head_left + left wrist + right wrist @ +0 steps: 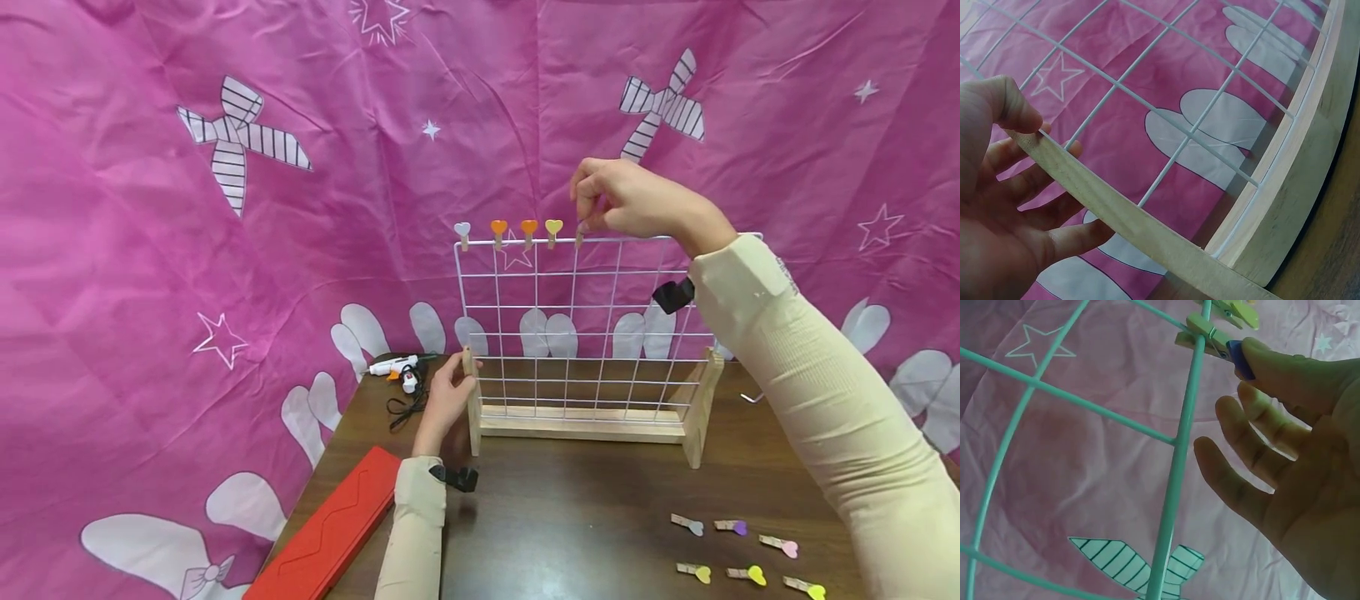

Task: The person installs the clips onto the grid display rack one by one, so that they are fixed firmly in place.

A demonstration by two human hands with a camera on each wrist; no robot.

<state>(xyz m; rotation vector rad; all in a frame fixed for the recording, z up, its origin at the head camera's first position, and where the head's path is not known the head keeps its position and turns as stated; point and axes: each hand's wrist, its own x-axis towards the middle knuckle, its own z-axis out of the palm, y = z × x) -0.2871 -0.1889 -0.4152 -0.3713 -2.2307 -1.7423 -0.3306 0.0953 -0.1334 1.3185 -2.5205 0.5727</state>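
Note:
My right hand (637, 202) pinches a small wooden clothespin (1209, 339) with a dark blue heart, its jaws across the top wire of a white grid rack (572, 334). To its left along that wire sit clothespins with a white heart (462, 229), two orange hearts and a yellow heart (553, 227). Lower down, my left hand (447, 398) holds the top of the rack's left wooden upright (472, 412). In the left wrist view, the thumb lies on the near side of this wood (1104, 194) and the fingers reach behind it.
Several loose heart clothespins, one with a purple heart (739, 527), lie at the table's front right. A red box (330, 529) lies along the left edge. A white glue gun (393, 365) with a black cord is behind the left hand. Pink cloth (337, 208) hangs behind the rack.

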